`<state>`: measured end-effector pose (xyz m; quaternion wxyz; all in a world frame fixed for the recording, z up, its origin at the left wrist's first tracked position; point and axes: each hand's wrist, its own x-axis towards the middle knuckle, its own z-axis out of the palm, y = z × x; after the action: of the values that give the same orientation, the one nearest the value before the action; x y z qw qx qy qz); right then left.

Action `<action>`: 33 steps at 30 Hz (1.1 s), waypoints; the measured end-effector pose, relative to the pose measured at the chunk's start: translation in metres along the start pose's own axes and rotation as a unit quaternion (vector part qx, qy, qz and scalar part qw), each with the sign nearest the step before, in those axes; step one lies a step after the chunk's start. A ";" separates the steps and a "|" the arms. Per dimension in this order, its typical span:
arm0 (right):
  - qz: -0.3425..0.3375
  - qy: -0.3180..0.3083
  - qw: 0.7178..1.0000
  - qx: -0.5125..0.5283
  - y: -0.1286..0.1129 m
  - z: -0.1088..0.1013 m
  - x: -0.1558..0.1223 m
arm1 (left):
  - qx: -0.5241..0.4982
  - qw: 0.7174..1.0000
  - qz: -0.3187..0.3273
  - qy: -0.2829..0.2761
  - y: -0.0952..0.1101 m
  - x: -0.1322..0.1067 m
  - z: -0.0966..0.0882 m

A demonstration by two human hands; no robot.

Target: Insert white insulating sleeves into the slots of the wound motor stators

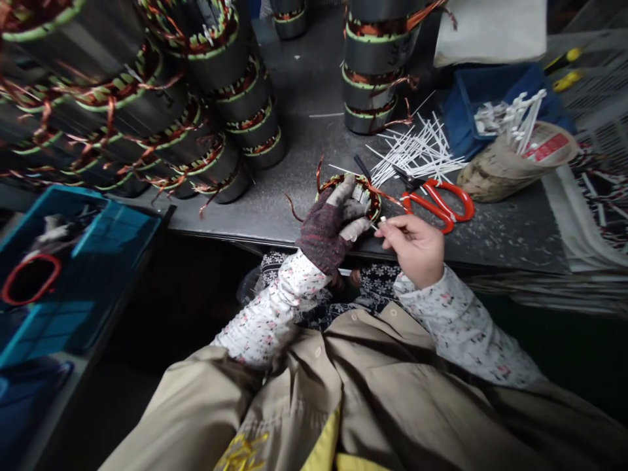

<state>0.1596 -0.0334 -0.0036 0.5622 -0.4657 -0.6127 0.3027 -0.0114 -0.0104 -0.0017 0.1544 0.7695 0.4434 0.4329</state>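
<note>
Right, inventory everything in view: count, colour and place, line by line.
stacked wound stators: many, dark steel with copper and green windings, upper left and far bench
workbench: one, dark grey, across the view
single wound stator: one, copper and green, in the left hand
cable ties: a loose pile, white, mid-bench
scissors: one pair, red handles, beside the ties
sack: one, beige, right, holding white ties
crate: one, teal, lower left
small white piece: one, white, in the right hand
left hand: gloved, dark red knit
right hand: bare
</note>
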 end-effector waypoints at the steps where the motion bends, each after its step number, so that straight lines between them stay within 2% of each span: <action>1: 0.015 -0.002 1.000 0.016 -0.001 0.001 0.002 | -0.024 1.000 -0.003 0.008 0.001 0.000 0.001; 5: 0.024 -0.044 0.999 0.012 -0.010 -0.008 0.005 | -0.077 0.996 0.027 0.030 0.002 0.002 0.000; 9: -0.038 -0.075 0.992 -0.090 -0.015 -0.012 0.012 | -0.087 0.994 0.047 0.052 0.000 0.005 -0.001; 13: -0.052 -0.073 0.981 -0.173 -0.005 -0.007 0.022 | -0.041 0.998 0.051 0.008 -0.003 0.006 -0.003; 15: -0.035 -0.078 0.983 -0.163 -0.001 -0.005 0.022 | -0.042 0.997 0.062 -0.006 -0.005 0.007 -0.004; 21: -0.025 -0.077 0.990 -0.117 -0.003 -0.008 0.012 | -0.040 0.993 0.106 0.013 -0.007 0.009 -0.006; 26: -0.056 -0.026 0.984 -0.165 -0.017 -0.003 0.014 | 0.009 0.995 0.097 -0.002 -0.003 0.009 -0.008; 30: -0.064 -0.105 0.966 -0.228 -0.031 -0.006 0.018 | 0.064 0.994 0.079 -0.026 0.000 0.006 -0.008; 33: -0.022 -0.105 0.989 -0.105 -0.038 -0.017 0.021 | 0.073 0.994 0.076 -0.023 0.001 0.005 -0.007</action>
<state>0.1692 -0.0316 0.0418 0.4489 -0.4742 -0.7068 0.2721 -0.0156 -0.0074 0.0058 0.0748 0.8200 0.4103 0.3920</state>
